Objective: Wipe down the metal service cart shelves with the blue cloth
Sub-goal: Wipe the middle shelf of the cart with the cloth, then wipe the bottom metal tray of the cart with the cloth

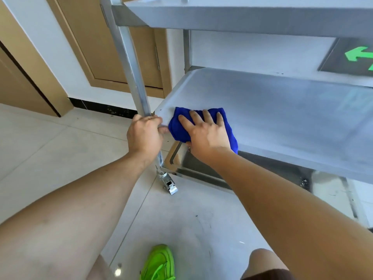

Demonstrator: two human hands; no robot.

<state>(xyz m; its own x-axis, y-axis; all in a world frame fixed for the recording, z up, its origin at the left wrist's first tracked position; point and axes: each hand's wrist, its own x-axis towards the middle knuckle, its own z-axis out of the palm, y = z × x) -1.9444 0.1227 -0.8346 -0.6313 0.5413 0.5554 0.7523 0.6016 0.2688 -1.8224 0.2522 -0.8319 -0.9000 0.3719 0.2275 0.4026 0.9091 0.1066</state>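
On the cart's middle shelf (282, 118), near corner: keep right hand (203, 132) spread flat on blue cloth (181, 126), left hand (144, 134) clamped round upright post (131, 63), sweeping outward in overlapping passes.

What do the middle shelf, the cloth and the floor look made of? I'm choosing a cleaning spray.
Middle shelf: likely stainless steel with a dull brushed finish; it is grey with soft reflections.
Blue cloth: probably microfibre or terry; it looks fuzzy and bunches softly under the right hand.
Floor: seemingly glossy pale tile, with grout lines and glare spots.
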